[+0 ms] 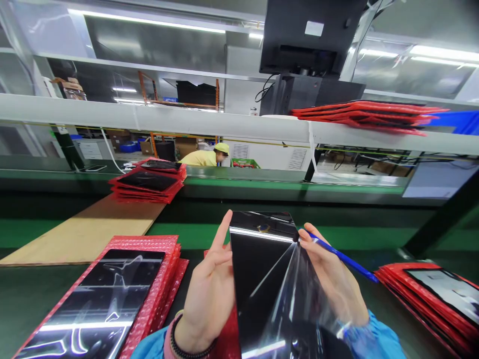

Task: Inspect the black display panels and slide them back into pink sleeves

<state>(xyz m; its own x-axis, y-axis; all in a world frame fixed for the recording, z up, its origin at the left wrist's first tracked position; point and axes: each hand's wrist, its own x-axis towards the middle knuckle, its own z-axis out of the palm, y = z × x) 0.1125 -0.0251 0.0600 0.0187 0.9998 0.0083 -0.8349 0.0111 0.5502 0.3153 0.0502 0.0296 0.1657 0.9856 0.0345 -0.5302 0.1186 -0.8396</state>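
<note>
You hold the panel (pixel 254 269) up over the bench (pixel 33 294), between the left stack (pixel 164 279) and the right stack (pixel 419 294). Room is tight at your left wrist, just beside the left stack; more bench shows to the right, though the pen (pixel 355 266) slants across it, far end near the right stack's edge, contact unclear. Count: one panel in hand, one pen, four stacks of red pouches, including the far stack (pixel 164 192) by the board (pixel 90 229) and the shelf stack (pixel 359 117); pouches overlap too much to number. Your left hand (pixel 211 289) grips the panel's left edge, index finger extended to its top corner. Your right hand (pixel 333 276) pinches film (pixel 295 294) at the upper right corner. Panel: black, glossy, reflecting lights; film clear, creases fanning from the pinch.
</note>
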